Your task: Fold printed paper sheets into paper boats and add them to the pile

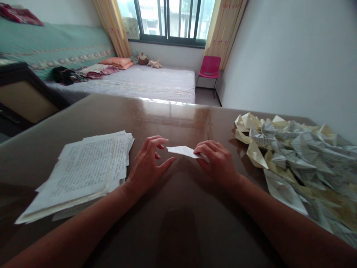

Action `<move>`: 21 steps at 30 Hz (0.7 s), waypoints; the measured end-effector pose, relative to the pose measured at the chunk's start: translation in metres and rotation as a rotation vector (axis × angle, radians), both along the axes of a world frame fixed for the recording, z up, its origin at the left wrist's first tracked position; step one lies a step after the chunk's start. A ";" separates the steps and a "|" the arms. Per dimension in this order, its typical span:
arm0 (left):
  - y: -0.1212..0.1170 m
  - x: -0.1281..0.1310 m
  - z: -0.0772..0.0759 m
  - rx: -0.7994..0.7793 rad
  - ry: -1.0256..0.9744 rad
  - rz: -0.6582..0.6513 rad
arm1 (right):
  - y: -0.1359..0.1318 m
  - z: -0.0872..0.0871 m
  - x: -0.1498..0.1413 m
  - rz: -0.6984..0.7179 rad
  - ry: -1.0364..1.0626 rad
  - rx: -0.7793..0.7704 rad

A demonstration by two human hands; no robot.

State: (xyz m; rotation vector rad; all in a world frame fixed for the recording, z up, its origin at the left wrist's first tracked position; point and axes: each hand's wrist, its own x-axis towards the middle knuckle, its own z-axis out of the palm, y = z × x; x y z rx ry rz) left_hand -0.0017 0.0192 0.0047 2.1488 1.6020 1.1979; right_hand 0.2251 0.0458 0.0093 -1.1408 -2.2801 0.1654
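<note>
Between my hands, above the brown tabletop (173, 208), is a small folded sheet of white paper (182, 150) with faint print. My right hand (217, 160) pinches its right end between thumb and fingers. Just off the paper's left end is my left hand (150, 158), its thumb and fingers spread apart with nothing in them. Left of that hand lies a stack of written paper sheets (83, 167). A large heap of folded paper boats (298, 149), some cream and some white with print, covers the table's right side.
Beyond the table's far edge stands a bed (156, 82) with folded orange bedding (117, 62) and clothes on it. A pink chair (209, 67) is by the right wall. At the left is a dark wooden cabinet (25, 96).
</note>
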 end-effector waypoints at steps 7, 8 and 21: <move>-0.004 -0.006 -0.004 0.206 0.653 -0.326 | 0.000 0.000 0.001 0.130 -0.453 0.161; -0.004 -0.006 -0.004 0.181 0.686 -0.347 | 0.001 0.001 0.001 0.161 -0.483 0.140; -0.010 0.001 0.006 -0.101 0.624 -0.340 | 0.025 0.005 0.027 0.345 -0.164 -0.418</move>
